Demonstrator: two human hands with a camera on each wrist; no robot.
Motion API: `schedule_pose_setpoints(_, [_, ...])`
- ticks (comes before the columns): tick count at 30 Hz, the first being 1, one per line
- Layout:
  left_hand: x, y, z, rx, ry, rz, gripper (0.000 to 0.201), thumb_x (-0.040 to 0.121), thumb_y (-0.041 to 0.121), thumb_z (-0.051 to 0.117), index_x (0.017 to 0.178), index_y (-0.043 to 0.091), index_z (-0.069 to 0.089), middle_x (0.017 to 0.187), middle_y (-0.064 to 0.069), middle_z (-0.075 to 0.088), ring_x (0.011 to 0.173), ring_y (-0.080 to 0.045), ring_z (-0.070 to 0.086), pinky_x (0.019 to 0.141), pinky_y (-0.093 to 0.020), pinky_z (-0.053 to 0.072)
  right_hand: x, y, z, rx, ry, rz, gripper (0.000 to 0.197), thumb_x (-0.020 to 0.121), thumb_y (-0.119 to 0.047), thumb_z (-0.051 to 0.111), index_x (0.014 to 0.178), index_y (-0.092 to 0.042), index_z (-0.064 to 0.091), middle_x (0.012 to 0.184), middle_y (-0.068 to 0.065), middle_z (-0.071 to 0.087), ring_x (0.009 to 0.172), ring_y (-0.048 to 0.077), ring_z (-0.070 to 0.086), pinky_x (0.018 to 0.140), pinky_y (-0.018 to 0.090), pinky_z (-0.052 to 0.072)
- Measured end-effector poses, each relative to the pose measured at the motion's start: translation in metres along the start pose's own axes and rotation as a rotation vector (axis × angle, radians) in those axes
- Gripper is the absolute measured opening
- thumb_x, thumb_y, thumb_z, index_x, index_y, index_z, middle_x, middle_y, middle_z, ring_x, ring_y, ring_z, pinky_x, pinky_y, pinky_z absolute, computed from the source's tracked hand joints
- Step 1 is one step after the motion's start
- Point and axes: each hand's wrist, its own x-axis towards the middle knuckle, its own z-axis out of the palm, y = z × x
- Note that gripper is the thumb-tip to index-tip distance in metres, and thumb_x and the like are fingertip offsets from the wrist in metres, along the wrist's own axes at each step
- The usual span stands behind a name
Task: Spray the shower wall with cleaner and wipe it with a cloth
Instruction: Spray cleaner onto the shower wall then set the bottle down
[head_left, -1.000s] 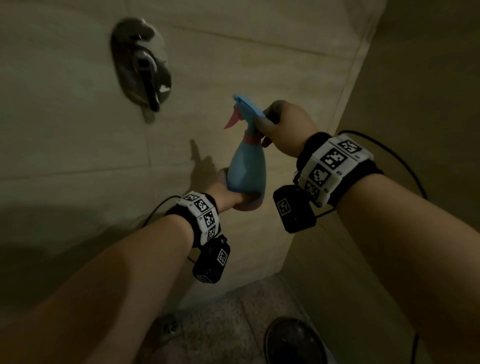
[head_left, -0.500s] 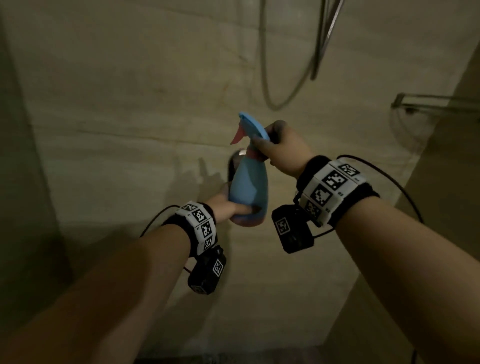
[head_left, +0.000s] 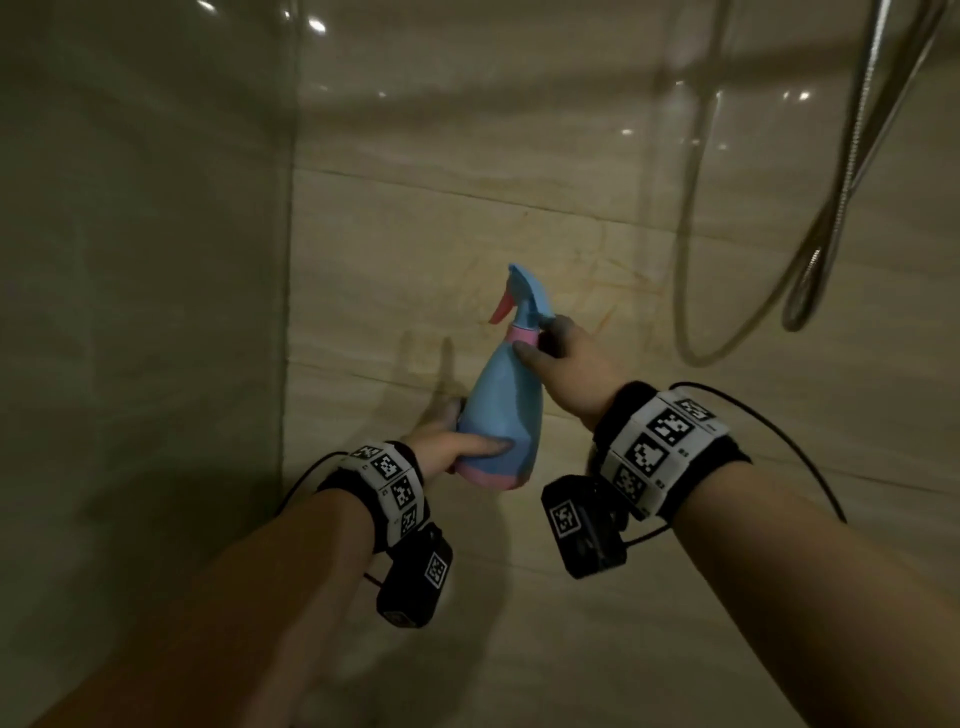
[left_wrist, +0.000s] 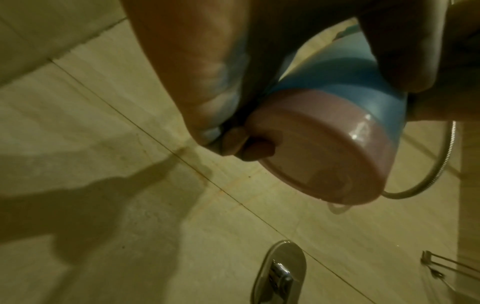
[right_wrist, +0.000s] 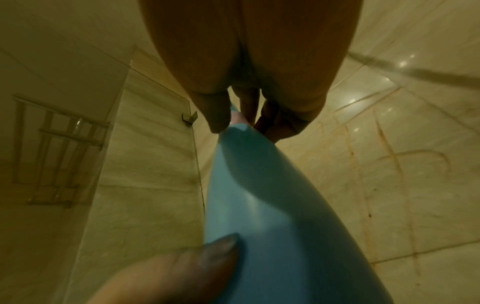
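Observation:
A blue spray bottle (head_left: 503, 410) with a pink base and pink trigger is held up before the beige tiled shower wall (head_left: 415, 249), nozzle toward the wall. My left hand (head_left: 452, 447) grips its lower body, thumb lying along the side; the pink base (left_wrist: 324, 148) juts out past that hand (left_wrist: 207, 72). My right hand (head_left: 566, 358) holds the bottle's neck just under the sprayer head, fingers curled round it (right_wrist: 259, 115). The bottle's body (right_wrist: 259, 205) fills the right wrist view, with the left thumb (right_wrist: 187, 265) on it. No cloth is in view.
A glass panel (head_left: 140, 312) closes the left side. A metal shower hose (head_left: 810, 270) loops down at the right. Below the hands, a chrome valve handle (left_wrist: 280, 271) sits on the wall. A wire shelf (right_wrist: 59, 154) hangs on the side wall.
My view has swung up and left along the wall, so the valve and floor have left the head view. Both hands still hold the bottle; the right hand now sits lower, at the neck.

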Motion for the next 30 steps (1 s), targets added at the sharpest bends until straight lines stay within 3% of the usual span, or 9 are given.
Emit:
schedule_pose_setpoints(5, [0.015,0.004,-0.047,0.072,-0.072,-0.011,0.088,0.038,0.033,0.08,0.118,0.023,0.044,0.103,0.004,0.061,0.095,-0.015,0.06,0.085,-0.032,0.051,0.024,-0.014,0.023,0.136,-0.024,0.037,0.036,0.094,-0.025,0.055,0.125,-0.013,0.042,0.11,0.005,0.054,0.108,0.025,0.055,0.099,0.039,0.044])
schedule_pose_setpoints(9, [0.028,0.011,-0.071,0.167,-0.132,-0.008,0.093,0.043,0.031,0.079,0.127,0.019,0.042,0.105,0.004,0.06,0.103,-0.019,0.058,0.089,-0.032,0.049,0.043,-0.012,0.037,0.263,-0.01,0.143,0.026,0.089,-0.031,0.062,0.107,-0.025,0.043,0.108,0.006,0.055,0.103,0.026,0.056,0.096,0.045,0.048])
schedule_pose_setpoints(12, [0.036,0.013,-0.084,0.241,-0.131,0.011,0.108,0.044,0.035,0.079,0.14,0.014,0.034,0.124,-0.002,0.055,0.117,-0.021,0.052,0.099,-0.034,0.044,0.055,-0.012,0.043,0.266,0.033,0.128,0.015,0.088,-0.021,0.063,0.087,-0.024,0.048,0.092,0.007,0.053,0.086,0.023,0.054,0.074,0.038,0.049])
schedule_pose_setpoints(15, [0.046,0.012,-0.094,0.364,-0.093,0.048,0.125,0.04,0.05,0.077,0.146,0.018,0.021,0.138,-0.002,0.043,0.127,-0.022,0.045,0.108,-0.038,0.04,0.067,-0.012,0.051,0.286,0.052,0.139,0.016,0.088,-0.019,0.061,0.097,-0.017,0.049,0.079,0.002,0.047,0.07,0.017,0.048,0.056,0.027,0.038])
schedule_pose_setpoints(19, [0.059,0.007,-0.105,0.528,-0.08,0.087,0.135,0.031,0.055,0.072,0.146,0.02,0.012,0.123,0.004,0.043,0.118,-0.017,0.047,0.1,-0.031,0.043,0.083,-0.007,0.064,0.36,0.083,0.185,0.02,0.089,-0.018,0.06,0.102,-0.015,0.045,0.075,0.0,0.046,0.064,0.013,0.046,0.053,0.024,0.035])
schedule_pose_setpoints(22, [0.065,0.004,-0.113,0.534,-0.071,0.094,0.124,0.04,0.045,0.08,0.144,0.017,0.02,0.115,0.006,0.047,0.108,-0.014,0.049,0.086,-0.023,0.042,0.093,0.001,0.078,0.421,0.115,0.258,0.02,0.088,-0.019,0.062,0.103,-0.015,0.049,0.073,-0.001,0.049,0.063,0.013,0.048,0.052,0.023,0.036])
schedule_pose_setpoints(25, [0.072,-0.003,-0.124,0.555,-0.052,0.057,0.107,0.043,0.04,0.085,0.135,0.016,0.035,0.11,0.005,0.053,0.104,-0.017,0.053,0.083,-0.025,0.043,0.102,0.008,0.092,0.475,0.105,0.319,0.014,0.089,-0.016,0.061,0.08,-0.019,0.05,0.07,0.001,0.048,0.061,0.014,0.047,0.052,0.024,0.037])
schedule_pose_setpoints(27, [0.079,-0.009,-0.132,0.546,-0.055,0.025,0.104,0.032,0.048,0.08,0.125,0.019,0.043,0.105,0.005,0.059,0.102,-0.018,0.057,0.082,-0.026,0.046,0.109,0.011,0.102,0.503,0.094,0.36,0.02,0.088,-0.017,0.061,0.075,-0.021,0.047,0.072,0.002,0.05,0.064,0.015,0.049,0.061,0.028,0.041])
schedule_pose_setpoints(30, [0.086,-0.015,-0.14,0.5,-0.085,-0.01,0.09,0.043,0.036,0.087,0.122,0.02,0.047,0.1,0.007,0.061,0.1,-0.018,0.059,0.081,-0.027,0.048,0.116,0.014,0.112,0.515,0.065,0.383,0.018,0.087,-0.019,0.062,0.075,-0.023,0.049,0.073,0.002,0.052,0.068,0.016,0.051,0.072,0.034,0.041])
